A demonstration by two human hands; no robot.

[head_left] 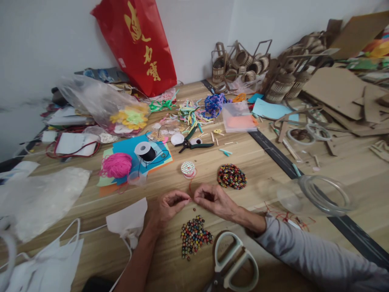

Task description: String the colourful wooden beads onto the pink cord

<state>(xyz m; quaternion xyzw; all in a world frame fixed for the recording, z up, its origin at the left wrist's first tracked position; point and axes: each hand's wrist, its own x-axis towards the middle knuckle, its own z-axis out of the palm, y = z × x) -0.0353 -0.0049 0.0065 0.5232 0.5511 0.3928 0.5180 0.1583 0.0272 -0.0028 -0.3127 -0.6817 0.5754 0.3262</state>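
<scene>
- Head view: with bare left hand [170,204], pinching thumb and forefinger together, seemingly holding thin red thread [190,185].
- With bare right hand [216,199], pinching just beside, thumb meeting forefinger; cannot tell contents.
- From the pinch, running lengthwise away from body, toward round silvery spool [187,168].
- Seeing small round brown bead [194,209] lying just bodyward, slightly nearer right hand; multicoloured round bead pile [196,235] lying beyond it, bodyward.

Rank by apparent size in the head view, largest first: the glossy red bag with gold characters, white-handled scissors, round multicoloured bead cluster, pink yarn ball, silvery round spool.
1. Red bag
2. White-handled scissors, cut off by the frame and enlarged by nearness
3. Bead cluster and pink yarn ball: too alike to rank
4. Silvery spool
</scene>
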